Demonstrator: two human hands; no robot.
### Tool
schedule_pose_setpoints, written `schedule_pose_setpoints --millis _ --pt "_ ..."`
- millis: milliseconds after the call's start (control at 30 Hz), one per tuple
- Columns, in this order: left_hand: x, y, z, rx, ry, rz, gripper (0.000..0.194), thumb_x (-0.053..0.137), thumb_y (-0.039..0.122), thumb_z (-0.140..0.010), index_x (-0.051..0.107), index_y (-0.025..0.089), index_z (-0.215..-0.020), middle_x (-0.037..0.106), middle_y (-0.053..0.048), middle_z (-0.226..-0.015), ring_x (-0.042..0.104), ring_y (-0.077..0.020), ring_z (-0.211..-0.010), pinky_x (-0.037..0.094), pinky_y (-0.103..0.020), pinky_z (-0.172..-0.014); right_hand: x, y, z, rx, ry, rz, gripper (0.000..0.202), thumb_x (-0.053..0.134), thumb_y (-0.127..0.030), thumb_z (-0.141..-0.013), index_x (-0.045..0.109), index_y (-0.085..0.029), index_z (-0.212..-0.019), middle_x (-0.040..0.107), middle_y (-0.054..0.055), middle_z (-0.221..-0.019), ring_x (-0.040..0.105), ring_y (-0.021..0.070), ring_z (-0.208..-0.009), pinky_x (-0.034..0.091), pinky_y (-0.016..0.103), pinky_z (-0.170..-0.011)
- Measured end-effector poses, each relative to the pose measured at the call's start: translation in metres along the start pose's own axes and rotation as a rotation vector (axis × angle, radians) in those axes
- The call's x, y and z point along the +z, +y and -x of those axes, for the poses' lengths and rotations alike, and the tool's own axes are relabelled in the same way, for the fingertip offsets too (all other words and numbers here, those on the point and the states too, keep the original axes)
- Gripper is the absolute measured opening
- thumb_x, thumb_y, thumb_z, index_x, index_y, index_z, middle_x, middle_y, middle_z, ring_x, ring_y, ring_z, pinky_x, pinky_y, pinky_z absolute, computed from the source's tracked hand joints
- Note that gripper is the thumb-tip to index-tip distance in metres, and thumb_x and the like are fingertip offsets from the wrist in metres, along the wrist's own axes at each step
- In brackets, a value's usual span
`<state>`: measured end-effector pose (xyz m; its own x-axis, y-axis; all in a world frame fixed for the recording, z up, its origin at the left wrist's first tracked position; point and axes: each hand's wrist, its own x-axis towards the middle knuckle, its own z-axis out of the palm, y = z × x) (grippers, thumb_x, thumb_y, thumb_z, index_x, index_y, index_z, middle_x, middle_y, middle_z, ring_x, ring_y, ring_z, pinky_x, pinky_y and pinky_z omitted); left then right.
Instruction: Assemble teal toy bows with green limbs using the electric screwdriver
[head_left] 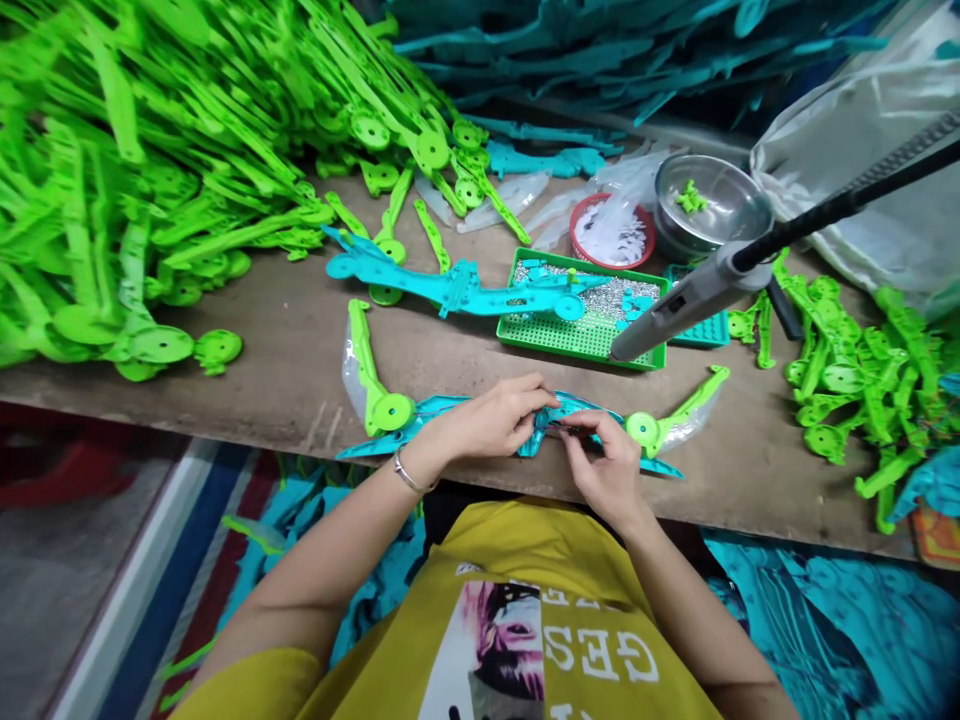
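While the fingers of the left hand (496,418) curl over and grasp the middle of a long, bow-shaped body of bright blue plastic (534,437), the thumb and fingertips of the right hand (609,462) close in just beside them at a small dark item; whether they pinch that item or the body's edge cannot be told. The body lies near the front edge of a brown worktable (300,420), before the person's mustard-yellow T-shirt (525,550). Its ends taper to points, its far edge arches gently, and a narrow blue section crosses its centre. Toward each end sits a lime-green plastic arm with a round base, one on the left (375,390) and one on the right (667,420), both angled outward and backed by translucent film. Beyond, a second blue plastic body (450,288) overlaps a green perforated tray (581,345) of small silvery pieces, above which slants a grey cylindrical tool (679,300). The hands hide much of the first body's centre. The tool's black upper part runs out at the right, and a heap of lime-green parts (187,130) is cut off at the left.
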<state>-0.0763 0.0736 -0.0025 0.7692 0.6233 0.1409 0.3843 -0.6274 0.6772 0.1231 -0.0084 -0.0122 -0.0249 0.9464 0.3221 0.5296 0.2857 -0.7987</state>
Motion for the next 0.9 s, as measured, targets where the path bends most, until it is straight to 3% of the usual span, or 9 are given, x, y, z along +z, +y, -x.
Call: schedule_pose_setpoints --millis 133,300,500,700,900 --pt "0.0 0.002 0.004 -0.01 0.02 0.026 0.051 0.049 -0.001 -0.086 0.063 0.017 -0.132 0.064 -0.012 -0.12 0.066 -0.0223 -0.114 0.057 -0.038 -0.1 -0.007 0.001 -0.005 -0.086 -0.073 0.021 0.027 0.053 -0.007 -0.092 0.067 -0.025 -0.107 0.077 0.004 -0.097 0.074 0.0183 -0.088 0.062 0.035 -0.08" --pt "0.003 0.001 0.009 0.02 0.118 0.069 0.063 0.049 -0.004 -0.086 0.055 0.022 -0.142 0.06 -0.013 -0.134 0.061 -0.0236 -0.126 0.056 -0.041 -0.105 -0.013 0.006 -0.013 -0.092 -0.01 0.105 0.02 0.06 -0.013 -0.093 0.069 -0.024 -0.107 0.077 0.006 -0.096 0.073 0.0211 -0.089 0.061 0.038 -0.08" --pt "0.002 0.004 0.014 -0.004 0.201 0.144 0.079 0.048 -0.006 -0.087 0.037 0.029 -0.157 0.051 -0.014 -0.148 0.071 -0.0156 -0.104 0.063 -0.032 -0.091 -0.007 0.009 -0.018 -0.077 0.018 0.112 0.03 0.069 -0.024 -0.094 0.069 -0.024 -0.124 0.071 0.01 -0.104 0.071 0.0214 -0.091 0.061 0.037 -0.078" --pt "0.005 0.007 0.016 0.039 0.248 0.078 0.065 0.046 -0.002 -0.094 0.043 0.025 -0.153 0.055 -0.013 -0.144 0.065 -0.0192 -0.123 0.061 -0.033 -0.098 0.002 0.01 -0.022 -0.081 0.0 0.111 0.019 0.063 -0.022 -0.097 0.074 -0.023 -0.112 0.074 0.008 -0.098 0.071 0.0207 -0.089 0.06 0.036 -0.081" --pt "0.015 -0.002 0.014 0.12 0.308 -0.075 0.033 0.054 0.011 -0.1 0.06 0.019 -0.131 0.071 -0.009 -0.115 0.069 -0.0173 -0.109 0.06 -0.03 -0.092 0.004 0.014 -0.031 -0.027 -0.111 0.189 0.02 0.059 -0.016 -0.095 0.077 -0.022 -0.102 0.08 0.006 -0.095 0.07 0.0229 -0.087 0.056 0.04 -0.082"
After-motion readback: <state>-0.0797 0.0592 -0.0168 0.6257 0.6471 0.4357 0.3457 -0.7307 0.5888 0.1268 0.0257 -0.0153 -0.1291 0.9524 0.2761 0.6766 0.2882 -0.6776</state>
